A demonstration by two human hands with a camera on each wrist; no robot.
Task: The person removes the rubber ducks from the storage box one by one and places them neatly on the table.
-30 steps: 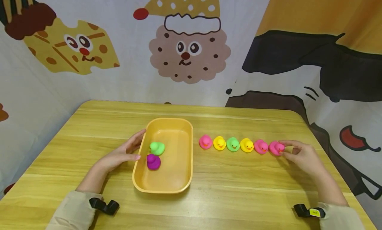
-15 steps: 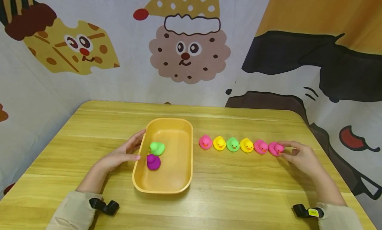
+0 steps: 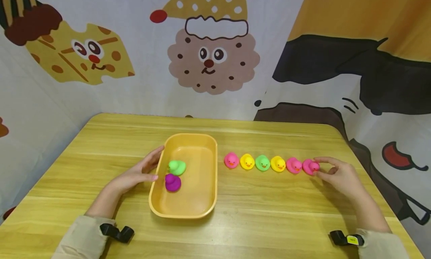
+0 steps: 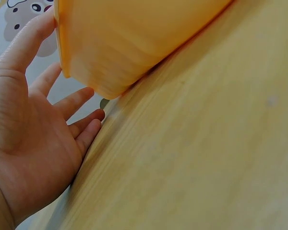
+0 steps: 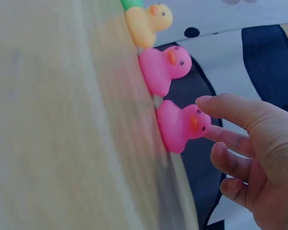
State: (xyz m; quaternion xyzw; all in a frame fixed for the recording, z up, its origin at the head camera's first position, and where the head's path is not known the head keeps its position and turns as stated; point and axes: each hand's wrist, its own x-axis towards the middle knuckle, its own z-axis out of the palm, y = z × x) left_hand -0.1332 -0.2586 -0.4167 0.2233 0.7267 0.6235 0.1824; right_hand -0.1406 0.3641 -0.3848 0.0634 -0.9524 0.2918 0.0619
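Note:
At the right end of a row of toy ducks, my right hand [image 3: 340,175] pinches the head of a pink duck [image 3: 310,167] between thumb and forefinger. That duck stands upright on the table, close beside another pink duck [image 3: 294,165]; in the right wrist view a small gap shows between the two. My left hand [image 3: 139,169] rests against the left side of an orange tray [image 3: 211,199], thumb at the rim. The left wrist view shows the fingers spread loosely along the tray's outer wall. Inside the tray sit a green duck [image 3: 177,167] and a purple duck [image 3: 173,182].
Leftward along the row stand a yellow duck [image 3: 278,164], a green duck [image 3: 262,163], another yellow duck [image 3: 247,162] and a pink duck [image 3: 231,160]. All are on the wooden table [image 3: 262,214]. A printed cloth [image 3: 144,98] hangs behind the table.
My right hand and the pink duck at the end have shifted slightly left, nearer the neighbouring pink duck. My left hand stays at the tray.

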